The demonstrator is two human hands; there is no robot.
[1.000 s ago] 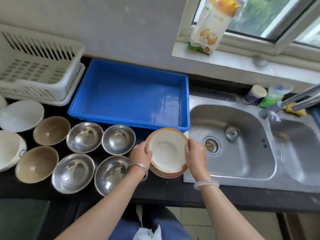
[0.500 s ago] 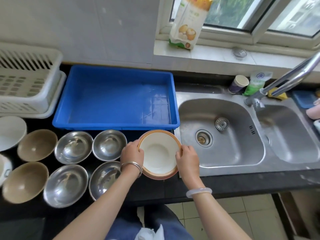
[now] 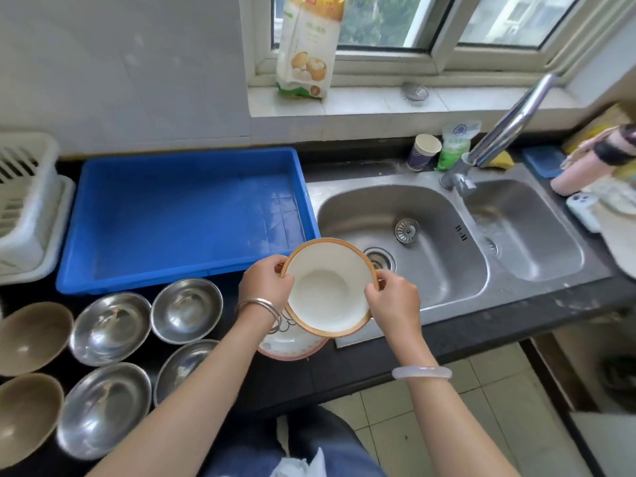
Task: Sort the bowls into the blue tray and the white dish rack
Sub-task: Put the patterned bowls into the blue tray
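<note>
Head view, centre frame: left hand [image 3: 266, 282] and right hand [image 3: 392, 297] curl fingers [image 3: 275, 266] round opposite edges of the orange-rimmed bowl [image 3: 327, 290], over a patterned bowl [image 3: 292, 342] on the worktop [image 3: 309, 380], beside the blue tray [image 3: 179, 218].

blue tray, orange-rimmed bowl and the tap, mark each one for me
blue tray [image 3: 165, 215]: head view, on the bare floor of the tray.
orange-rimmed bowl [image 3: 327, 287]: head view, on the middle of its white inside.
tap [image 3: 511, 120]: head view, halfway along the slanted spout.
</note>
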